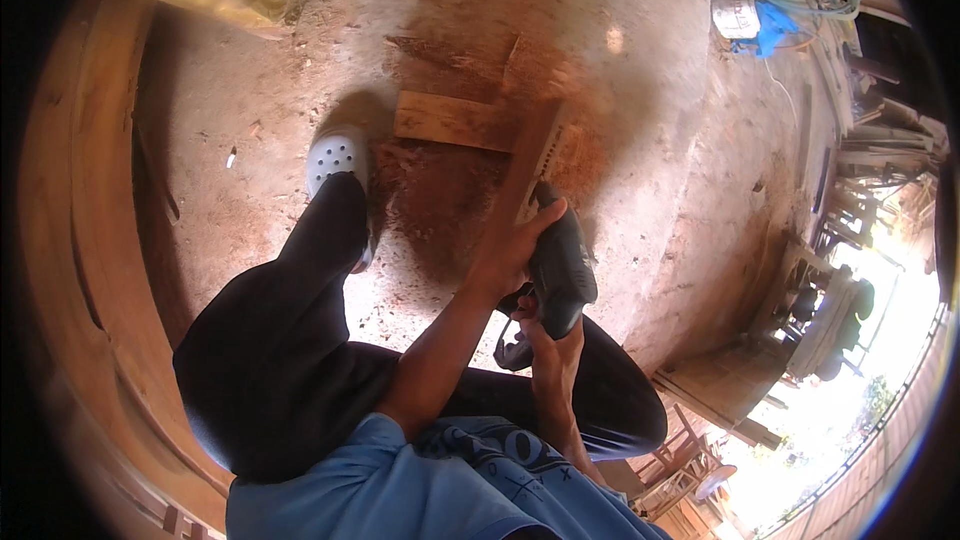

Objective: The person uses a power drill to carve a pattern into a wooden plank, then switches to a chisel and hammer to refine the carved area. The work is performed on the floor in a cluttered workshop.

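My right hand (553, 342) is wrapped round the handle of a black power drill (562, 265), low between my knees. My left hand (512, 252) is closed at the drill's front end, its thumb laid along the casing; its other fingers are hidden. Past the drill's nose a long piece of wood (538, 140) slants away, with a row of small dark marks or holes along its edge. The drill's tip meets the wood near this row, though whether a bit is in it I cannot tell. Beneath lies a flat board (452, 120) on the floor.
Reddish sawdust covers the floor (660, 190) around the wood. My left foot wears a grey clog (337, 155). Long planks (100, 190) run along the left side. At the far right stand a white bucket (735, 15), a blue bag (772, 28) and loose hoses. Timber is stacked (885, 155) at right.
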The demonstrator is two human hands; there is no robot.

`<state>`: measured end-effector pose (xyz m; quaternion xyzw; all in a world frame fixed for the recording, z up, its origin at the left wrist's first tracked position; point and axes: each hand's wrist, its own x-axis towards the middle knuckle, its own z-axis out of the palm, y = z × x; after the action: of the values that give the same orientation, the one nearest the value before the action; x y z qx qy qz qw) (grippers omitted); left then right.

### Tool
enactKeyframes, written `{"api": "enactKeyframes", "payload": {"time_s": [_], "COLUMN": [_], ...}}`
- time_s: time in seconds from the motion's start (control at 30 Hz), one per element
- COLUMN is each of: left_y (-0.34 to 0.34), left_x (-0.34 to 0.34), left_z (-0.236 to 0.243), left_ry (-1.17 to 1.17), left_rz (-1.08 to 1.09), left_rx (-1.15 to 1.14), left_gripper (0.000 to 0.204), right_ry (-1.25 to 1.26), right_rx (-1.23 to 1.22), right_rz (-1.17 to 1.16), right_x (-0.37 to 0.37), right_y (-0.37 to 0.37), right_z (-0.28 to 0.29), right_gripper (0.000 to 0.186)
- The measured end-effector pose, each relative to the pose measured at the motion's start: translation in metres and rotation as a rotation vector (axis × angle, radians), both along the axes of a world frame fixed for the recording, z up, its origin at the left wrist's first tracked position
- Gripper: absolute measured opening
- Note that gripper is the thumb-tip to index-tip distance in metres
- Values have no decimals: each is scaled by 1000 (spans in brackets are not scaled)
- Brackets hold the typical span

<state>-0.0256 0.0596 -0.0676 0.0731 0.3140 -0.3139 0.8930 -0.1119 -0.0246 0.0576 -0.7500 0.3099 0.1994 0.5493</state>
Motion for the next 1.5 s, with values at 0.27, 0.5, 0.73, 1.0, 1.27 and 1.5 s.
{"api": "enactKeyframes", "payload": {"time_s": [0.27, 0.5, 0.73, 1.0, 1.27, 1.5], "left_y": [-15, -31, -40, -37, -56, -53], "left_x": [-3, -5, 5, 0, 3, 13], "left_z": [11, -5, -6, 17, 16, 32], "left_ry": [40, -63, 10, -63, 29, 88], "left_rz": [197, 262, 321, 381, 429, 470], "left_rx": [-249, -274, -242, -198, -277, -223], "left_gripper": [51, 61, 68, 73, 69, 73], "right_ry": [-57, -113, -152, -8, 1, 153], "right_rx": [-340, -433, -442, -390, -363, -387], "right_rz": [315, 398, 596, 577, 646, 755], "right_x": [20, 27, 51, 60, 80, 123], "right_y": [-24, -24, -40, -38, -53, -42], "right_z": [8, 6, 6, 30, 49, 71], "right_gripper": [41, 69, 85, 85, 90, 89]}}
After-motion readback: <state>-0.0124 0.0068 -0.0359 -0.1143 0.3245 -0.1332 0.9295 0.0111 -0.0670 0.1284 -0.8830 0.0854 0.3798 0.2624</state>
